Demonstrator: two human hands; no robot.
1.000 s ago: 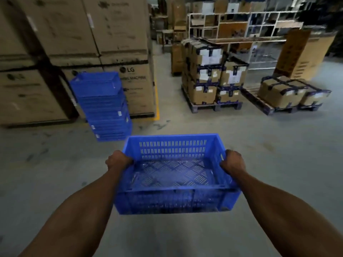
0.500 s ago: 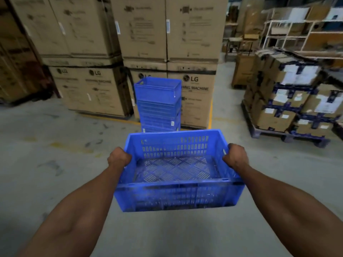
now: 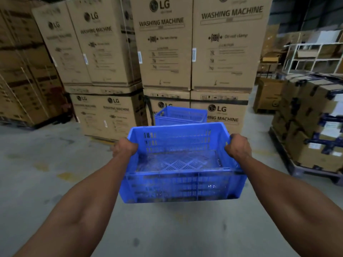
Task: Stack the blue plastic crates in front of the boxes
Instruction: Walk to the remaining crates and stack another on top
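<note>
I carry an empty blue plastic crate (image 3: 178,184) in front of me, held level above the floor. My left hand (image 3: 124,147) grips its left rim and my right hand (image 3: 238,147) grips its right rim. Straight ahead, just beyond the carried crate, stands the stack of blue crates (image 3: 181,115); only its top crate shows, the rest is hidden behind the one I hold. The stack stands against the tall washing machine boxes (image 3: 219,52).
More stacked cardboard boxes (image 3: 98,58) fill the left side. A pallet of smaller strapped cartons (image 3: 313,127) stands at the right, with white shelving (image 3: 313,58) behind it. Bare concrete floor (image 3: 42,173) lies to the left and below me.
The view has swung left and closed in: the crate stack and washing machine boxes are now straight ahead and much nearer. Both hands keep their grip on the carried crate.
</note>
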